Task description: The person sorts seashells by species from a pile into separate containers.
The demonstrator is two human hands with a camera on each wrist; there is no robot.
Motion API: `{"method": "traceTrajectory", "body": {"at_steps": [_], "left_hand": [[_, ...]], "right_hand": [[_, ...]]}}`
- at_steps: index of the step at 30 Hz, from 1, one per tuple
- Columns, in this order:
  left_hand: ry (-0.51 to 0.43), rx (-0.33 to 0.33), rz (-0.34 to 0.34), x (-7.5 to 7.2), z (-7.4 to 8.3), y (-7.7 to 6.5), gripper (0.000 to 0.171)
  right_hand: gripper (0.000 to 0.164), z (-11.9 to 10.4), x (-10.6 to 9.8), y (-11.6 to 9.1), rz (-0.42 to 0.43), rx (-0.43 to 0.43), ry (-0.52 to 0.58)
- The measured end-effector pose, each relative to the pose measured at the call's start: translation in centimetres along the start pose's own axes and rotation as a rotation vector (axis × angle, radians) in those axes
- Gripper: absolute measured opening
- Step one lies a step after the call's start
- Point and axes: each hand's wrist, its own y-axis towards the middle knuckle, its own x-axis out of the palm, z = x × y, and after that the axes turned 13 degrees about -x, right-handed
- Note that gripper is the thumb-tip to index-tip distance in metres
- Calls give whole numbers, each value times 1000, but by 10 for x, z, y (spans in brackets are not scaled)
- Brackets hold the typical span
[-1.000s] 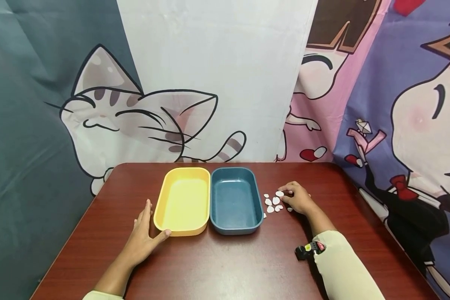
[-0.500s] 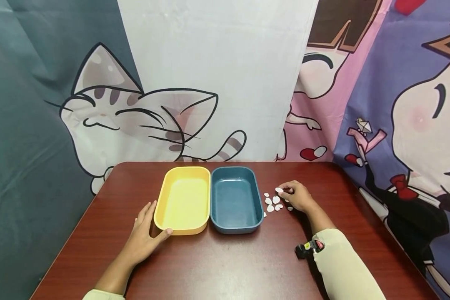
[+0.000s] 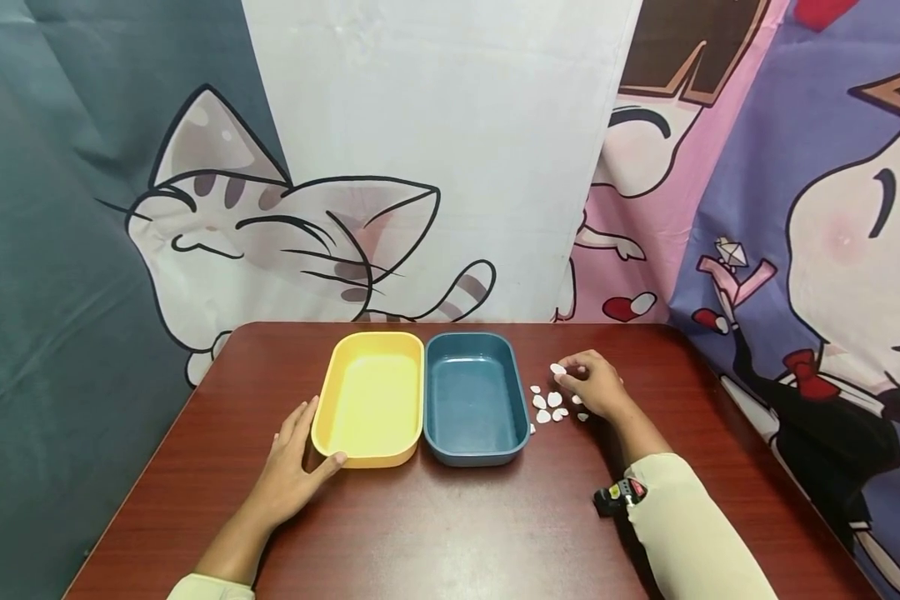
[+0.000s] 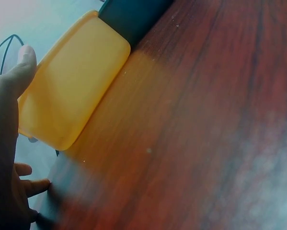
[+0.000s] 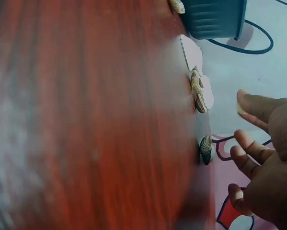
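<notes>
In the head view my right hand [image 3: 595, 385] pinches a white seashell [image 3: 558, 369] between thumb and fingers, held above the other shells. The right wrist view shows that hand [image 5: 272, 148] raised over the table, with a scallop-like shell [image 5: 192, 53] and a dark striped shell [image 5: 206, 150] lying nearby. My left hand [image 3: 288, 471] is spread at the near left corner of a yellow tray [image 3: 367, 461], thumb at its front rim and fingers along its left side. A blue tray [image 3: 476, 459] stands against the yellow one. Both trays have bare floors.
Several white shells [image 3: 555, 400] lie on the dark red wooden table [image 3: 450, 533] just right of the blue tray. A cartoon-printed cloth [image 3: 450, 108] hangs behind the table and along its sides.
My right hand has taken hold of a seashell from the far side of the group and raised it slightly away from me. The left hand's fingers have come closer to the yellow tray's side.
</notes>
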Motion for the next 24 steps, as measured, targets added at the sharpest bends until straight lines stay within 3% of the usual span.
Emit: {"method": "traceTrajectory", "body": {"at_steps": [11,24], "left_hand": [[13,-1,2,0,-1,0,103],[24,-14,-9,-1,2,-2,103]], "right_hand": [[23,-28,-2,12,27,-98,18],[21,-63,12,20,19,-131,74]]}}
